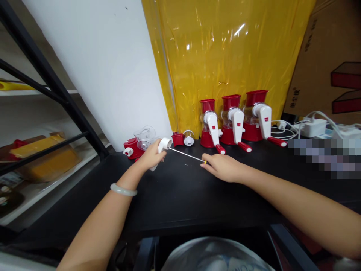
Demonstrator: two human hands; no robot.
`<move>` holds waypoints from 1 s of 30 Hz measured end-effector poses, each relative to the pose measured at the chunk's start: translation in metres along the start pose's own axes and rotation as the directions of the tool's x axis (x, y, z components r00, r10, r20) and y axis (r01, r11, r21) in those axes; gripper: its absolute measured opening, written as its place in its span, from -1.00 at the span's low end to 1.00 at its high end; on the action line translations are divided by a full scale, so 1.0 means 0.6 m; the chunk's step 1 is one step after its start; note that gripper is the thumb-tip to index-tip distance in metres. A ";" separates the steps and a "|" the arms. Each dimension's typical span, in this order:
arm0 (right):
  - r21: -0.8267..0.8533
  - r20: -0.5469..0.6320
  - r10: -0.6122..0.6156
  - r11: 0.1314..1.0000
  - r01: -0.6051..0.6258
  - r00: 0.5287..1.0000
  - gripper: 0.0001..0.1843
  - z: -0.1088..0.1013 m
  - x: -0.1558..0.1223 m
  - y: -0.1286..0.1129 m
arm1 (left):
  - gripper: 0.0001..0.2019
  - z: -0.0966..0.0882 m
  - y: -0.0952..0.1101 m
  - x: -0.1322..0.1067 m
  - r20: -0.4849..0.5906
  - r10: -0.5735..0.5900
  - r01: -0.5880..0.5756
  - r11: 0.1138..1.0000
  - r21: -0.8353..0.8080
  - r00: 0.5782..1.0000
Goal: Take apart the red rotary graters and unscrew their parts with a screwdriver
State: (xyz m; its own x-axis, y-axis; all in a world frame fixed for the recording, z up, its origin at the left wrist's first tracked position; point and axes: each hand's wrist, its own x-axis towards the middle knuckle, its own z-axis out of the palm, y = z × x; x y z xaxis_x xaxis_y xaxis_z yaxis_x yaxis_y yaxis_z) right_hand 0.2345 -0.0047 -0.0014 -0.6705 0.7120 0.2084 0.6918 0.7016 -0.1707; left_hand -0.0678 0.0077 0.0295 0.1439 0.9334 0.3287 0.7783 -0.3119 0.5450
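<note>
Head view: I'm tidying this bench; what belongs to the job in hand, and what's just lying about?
In the job:
white part, in the left hand
thin rod, in the right hand
probably the red base, drum and red block

Lying about, as far as I can judge:
three graters, standing together
white adapter
carton

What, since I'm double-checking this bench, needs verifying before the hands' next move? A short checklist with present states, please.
1. Left hand grips the white part: ok.
2. Right hand holds one end of the thin rod: ok.
3. Rod's far end is inside the white part's opening: cannot tell from this angle.
4. Black table free of stray bits: not ok, a small pale sliver lies below the rod.
5. Three red-and-white grinders upright: ok.
6. Red-and-clear unit apart from the left hand: cannot tell, they overlap in view.
</note>
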 end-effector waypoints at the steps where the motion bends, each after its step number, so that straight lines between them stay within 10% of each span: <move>1: 0.013 0.007 -0.004 1.000 0.004 1.000 -0.68 0.000 0.000 0.001 | -0.73 -0.001 0.000 0.000 -0.003 0.006 -0.006 1.000 0.028 1.000; 12: 0.296 0.066 -0.092 0.953 0.069 0.994 -0.63 -0.002 0.008 0.019 | -0.78 -0.015 -0.001 -0.005 -0.042 0.123 -0.100 0.930 0.354 0.992; 30: 0.334 -0.006 -0.083 0.939 0.081 0.996 -0.55 0.000 0.009 0.029 | -0.78 -0.020 0.005 -0.008 -0.032 0.129 -0.113 0.945 0.309 0.991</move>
State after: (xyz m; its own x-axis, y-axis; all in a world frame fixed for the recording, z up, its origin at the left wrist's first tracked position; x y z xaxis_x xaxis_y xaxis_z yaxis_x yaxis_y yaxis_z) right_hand 0.2427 0.0111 -0.0034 -0.7243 0.6507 0.2280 0.5061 0.7263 -0.4652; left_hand -0.0735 0.0000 0.0385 0.2230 0.8792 0.4210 0.9075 -0.3449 0.2397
